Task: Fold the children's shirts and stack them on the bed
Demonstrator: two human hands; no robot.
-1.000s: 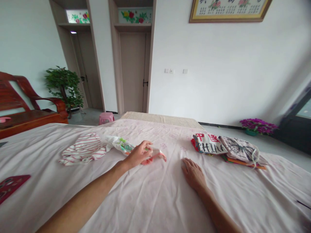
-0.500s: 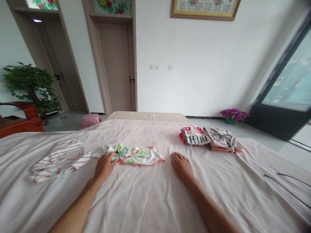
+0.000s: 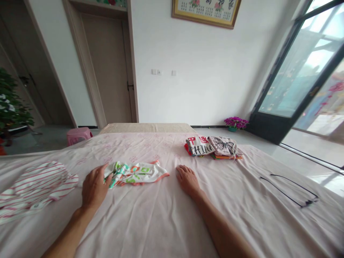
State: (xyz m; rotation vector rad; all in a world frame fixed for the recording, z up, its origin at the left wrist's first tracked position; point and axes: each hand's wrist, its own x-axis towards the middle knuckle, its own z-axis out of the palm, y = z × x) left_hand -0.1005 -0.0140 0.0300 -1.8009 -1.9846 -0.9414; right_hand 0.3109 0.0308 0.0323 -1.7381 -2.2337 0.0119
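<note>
A small white garment with green and orange prints and orange trim lies on the bed cover, bunched at its left end. My left hand is at that bunched end, its fingers and thumb curled on the cloth; the palm side is hidden. Palm down on the cover, just right of the garment, my right hand rests with fingers stretched out and holds nothing. Left of my left hand is a crumpled garment with red and white stripes.
Folded clothes sit at the back right: a white "CHINA" one and a butterfly print one. Eyeglasses lie on the right of the pale pink cover. A pink stool stands beyond the left edge.
The view has turned right, bringing the whole eyeglasses into sight. My left hand has shifted to the garment's left end, which is now more bunched. My right hand stays flat.
</note>
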